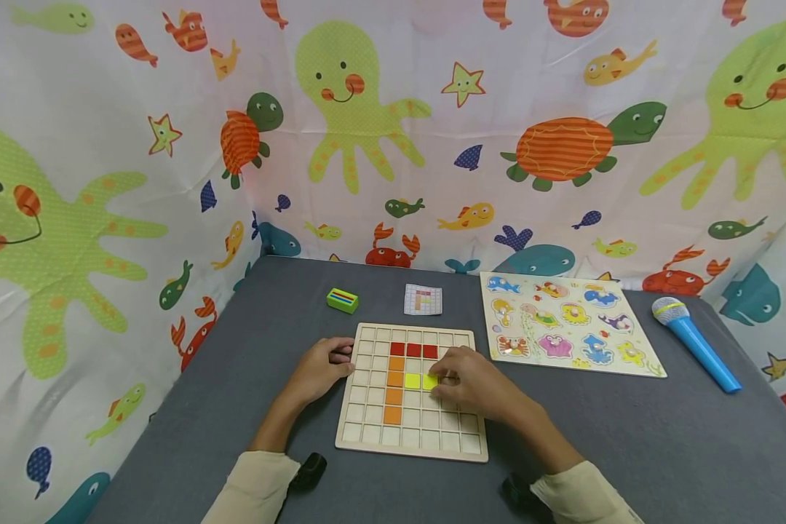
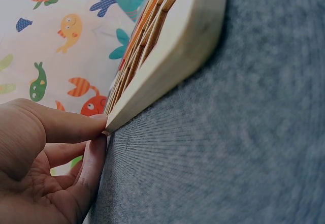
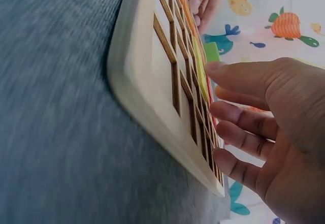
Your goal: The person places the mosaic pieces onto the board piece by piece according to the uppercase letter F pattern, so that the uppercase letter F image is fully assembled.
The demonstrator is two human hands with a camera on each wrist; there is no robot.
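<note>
A square wooden grid board [image 1: 370,435] lies flat on the table in the head view. Three red tiles [image 1: 414,351] form a row near its top; several orange tiles [image 1: 393,397] run down a column. Two yellow tiles [image 1: 412,380] sit side by side, the right one partly covered by my right hand [image 1: 474,382]. That hand hovers low over the board, fingertips at the yellow tile and fingers loosely bent; in the right wrist view no loose piece shows between them. My left hand [image 1: 321,371] holds the board's left edge with thumb and fingers [image 2: 94,155].
Behind the board are a small pattern card [image 1: 423,299] and a green block with coloured stripes [image 1: 343,300]. A sea-animal puzzle board [image 1: 573,324] and a blue toy microphone [image 1: 697,346] lie to the right. A printed sea-creature cloth [image 1: 419,153] hangs behind the grey table [image 1: 236,386].
</note>
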